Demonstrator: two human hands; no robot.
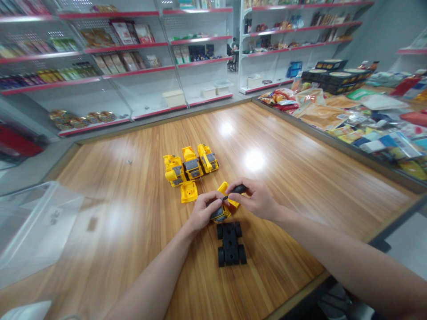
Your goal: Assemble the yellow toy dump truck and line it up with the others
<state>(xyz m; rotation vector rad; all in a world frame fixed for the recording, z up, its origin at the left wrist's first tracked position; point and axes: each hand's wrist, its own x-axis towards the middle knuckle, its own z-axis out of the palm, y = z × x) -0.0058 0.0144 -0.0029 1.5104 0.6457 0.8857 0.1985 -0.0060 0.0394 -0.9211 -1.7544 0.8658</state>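
Observation:
My left hand [206, 208] is closed around a yellow and grey toy truck cab [220, 216], low over the table. In my right hand [255, 198] is a screwdriver [239, 189] with a dark handle, its shaft pointing left to my left fingertips. Where the tip meets the toy is hidden by my fingers. More yellow toy parts [234, 204] show behind and below the screwdriver. Just in front of my hands lies a black toy chassis [230, 243] with wheels. Beyond my left hand rests a loose yellow piece [189, 191].
Three yellow toy construction trucks [191, 163] stand in a row farther back on the wooden table [283, 258]. A clear plastic bin [36, 226] sits at the left. Packaged goods [320, 113] crowd the right side beyond a raised edge. Stocked shelves [133, 73] line the back.

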